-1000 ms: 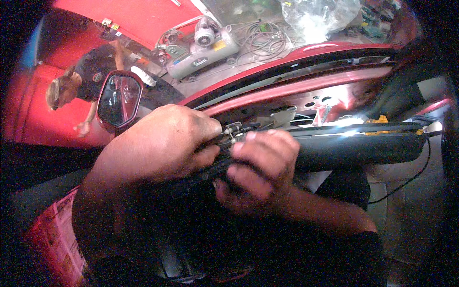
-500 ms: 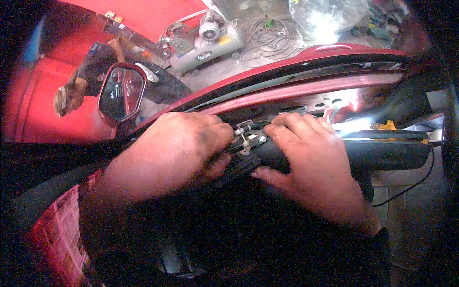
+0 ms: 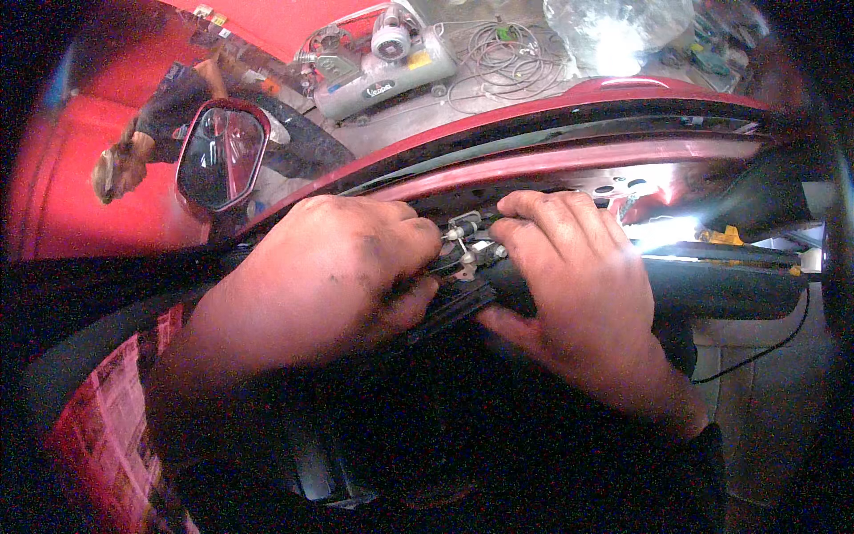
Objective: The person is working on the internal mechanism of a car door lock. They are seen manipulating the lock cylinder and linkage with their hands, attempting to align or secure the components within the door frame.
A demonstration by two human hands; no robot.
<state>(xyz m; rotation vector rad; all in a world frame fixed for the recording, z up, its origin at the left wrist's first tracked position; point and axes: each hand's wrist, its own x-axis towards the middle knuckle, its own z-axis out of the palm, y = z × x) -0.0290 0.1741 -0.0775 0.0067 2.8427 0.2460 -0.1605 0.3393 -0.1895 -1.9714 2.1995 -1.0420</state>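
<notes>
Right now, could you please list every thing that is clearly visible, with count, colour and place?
Car door: 1, red, across the middle
Side mirror: 1, red housing, left
Air compressor: 1, grey, top centre
Hose: 1 coil, greyish, right of compressor
Plastic sheeting: 1, clear, top right
Co-worker: 1, dark clothes, upper left
Door trim panel: 1, black, centre right
Cable: 1, black, lower right
Clip-like piece: 1, yellow, above the panel
Printed paper: pinkish, lower left; count unclear
Metal linkage: 1, silvery, between the hands
Left hand: 1, bare, left of the linkage
Right hand: 1, bare, right of it
</notes>
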